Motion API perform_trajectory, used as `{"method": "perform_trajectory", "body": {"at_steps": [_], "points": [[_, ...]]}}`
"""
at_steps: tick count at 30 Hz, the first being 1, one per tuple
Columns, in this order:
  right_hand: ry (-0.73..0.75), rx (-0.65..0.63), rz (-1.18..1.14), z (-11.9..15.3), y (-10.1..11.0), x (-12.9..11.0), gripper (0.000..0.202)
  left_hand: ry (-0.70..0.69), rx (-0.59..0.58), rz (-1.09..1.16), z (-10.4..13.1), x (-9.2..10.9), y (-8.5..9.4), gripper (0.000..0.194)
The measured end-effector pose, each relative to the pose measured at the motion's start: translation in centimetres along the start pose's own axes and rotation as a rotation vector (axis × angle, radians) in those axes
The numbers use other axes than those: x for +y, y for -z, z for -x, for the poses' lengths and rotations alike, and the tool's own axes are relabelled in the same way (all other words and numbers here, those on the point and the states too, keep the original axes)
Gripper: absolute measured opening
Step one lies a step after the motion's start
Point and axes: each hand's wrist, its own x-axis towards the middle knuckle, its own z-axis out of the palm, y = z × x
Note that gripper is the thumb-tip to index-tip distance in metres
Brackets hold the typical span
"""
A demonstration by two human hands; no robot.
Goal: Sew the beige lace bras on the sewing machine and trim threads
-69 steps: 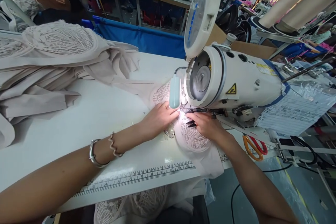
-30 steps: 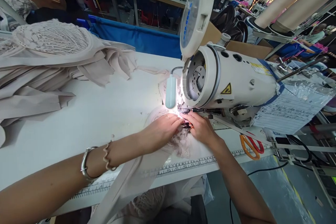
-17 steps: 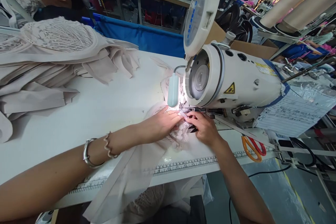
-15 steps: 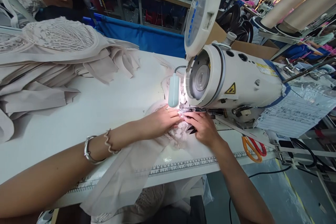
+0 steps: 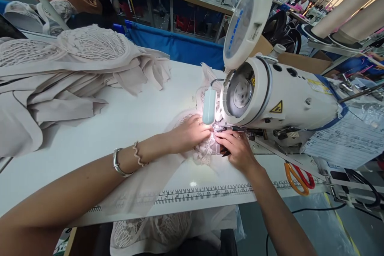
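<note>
Pale pink lace fabric [image 5: 205, 153] lies under the needle area of a white sewing machine [image 5: 288, 92]. My left hand [image 5: 192, 133] presses on the fabric left of the needle, its fingers close together. My right hand [image 5: 235, 146] is at the right of the needle, fingertips on the lace edge, with dark pointed blades [image 5: 225, 152] showing under its palm. A small lamp [image 5: 209, 106] lights the spot. The sheer part of the fabric trails under my left forearm to the table's front edge.
A pile of beige lace-cup garments [image 5: 90, 64] covers the table's left back. Orange-handled scissors [image 5: 296, 179] lie at the right, by a red pair. A ruler strip [image 5: 204, 194] runs along the front edge. More garments [image 5: 153, 230] rest below it. A person stands at the upper left.
The whole view has shifted, so the machine and hands appear farther right and slightly lower. The sheer fabric hanging over the front edge has drawn back onto the table. Both hands stay at the needle.
</note>
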Motion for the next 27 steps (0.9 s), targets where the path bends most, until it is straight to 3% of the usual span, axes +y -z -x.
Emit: {"method": "perform_trajectory", "body": {"at_steps": [4,13,19,27], "points": [[0.024,0.039,-0.041,-0.2,0.4,-0.3,0.032,-0.089,-0.010,-0.032,0.2,0.6,0.4,0.031],[-0.008,0.085,-0.008,-0.1,-0.1,-0.1,0.042,-0.060,0.040,-0.162,0.2,0.7,-0.4,0.031],[0.024,0.088,-0.020,-0.4,0.0,-0.4,0.038,-0.165,0.052,-0.134,0.2,1.0,-0.4,0.026],[0.056,0.124,0.011,-0.7,0.3,-0.5,0.042,-0.047,0.011,-0.211,0.1,1.4,-0.2,0.016]]}}
